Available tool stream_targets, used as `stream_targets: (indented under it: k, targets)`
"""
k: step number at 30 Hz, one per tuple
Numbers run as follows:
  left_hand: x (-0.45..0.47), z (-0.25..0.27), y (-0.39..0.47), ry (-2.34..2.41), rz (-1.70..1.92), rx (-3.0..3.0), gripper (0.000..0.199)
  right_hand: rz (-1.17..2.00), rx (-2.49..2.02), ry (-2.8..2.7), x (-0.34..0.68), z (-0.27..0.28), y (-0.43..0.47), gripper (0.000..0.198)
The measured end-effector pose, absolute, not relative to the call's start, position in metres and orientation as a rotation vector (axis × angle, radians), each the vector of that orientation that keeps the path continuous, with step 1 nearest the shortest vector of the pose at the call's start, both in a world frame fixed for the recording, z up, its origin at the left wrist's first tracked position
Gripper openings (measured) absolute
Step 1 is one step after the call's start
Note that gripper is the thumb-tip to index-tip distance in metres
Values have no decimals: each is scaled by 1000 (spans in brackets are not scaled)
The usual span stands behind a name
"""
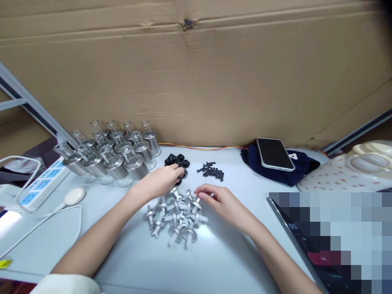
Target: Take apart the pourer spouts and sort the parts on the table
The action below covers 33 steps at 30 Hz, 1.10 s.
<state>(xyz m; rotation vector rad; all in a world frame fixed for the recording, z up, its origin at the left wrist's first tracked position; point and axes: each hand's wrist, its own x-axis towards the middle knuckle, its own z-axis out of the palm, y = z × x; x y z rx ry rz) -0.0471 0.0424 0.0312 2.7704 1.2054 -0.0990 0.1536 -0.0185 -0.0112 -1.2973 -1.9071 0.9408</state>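
Note:
My left hand (pixel 167 179) reaches over the near side of a small heap of black round parts (pixel 173 160). Its fingers are pressed together at one of these parts, and the fingertips partly cover it. Below both hands lies a pile of silver metal spout fittings (pixel 176 216) with flat round flanges and pale stems. My right hand (pixel 219 200) hovers at the pile's right edge, fingers curved and thumb a little apart from the forefinger, with nothing visible between them. Small black strip-like pieces (pixel 212 171) lie beyond it.
Several glass bottles with metal sleeves (pixel 134 165) stand back left, near a power strip (pixel 45 183) and white cable. Back right, a phone (pixel 275 154) rests on dark blue cloth (pixel 251 163), beside tape rolls (pixel 370 161). A cardboard wall (pixel 214 90) closes the back.

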Motion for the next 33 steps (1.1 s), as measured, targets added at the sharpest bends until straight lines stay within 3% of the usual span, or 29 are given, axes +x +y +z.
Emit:
stream_targets:
  k: [3,9,15,24,29,33]
  targets:
    - [-49,43,34,1198,-93,2616,24,838,-1278,-1996,151,-15,-20,19]
    - [-49,47,22,1191,-303,2407,37,922,-1341,-2067,144,-18,-26,17]
    - [-51,51,22,1165,-352,2383,37,897,-1307,-2068,143,-16,-27,20]
    - [-72,64,17,1154,23,2223,58,987,-1596,-1227,126,-18,-105,56]
    - [-93,44,-19,1281,254,1994,65,781,-1584,-1288,100,-53,-130,57]
    - [-98,-4,-61,1610,718,1668,69,605,-1590,-1480,90,-65,-120,59]
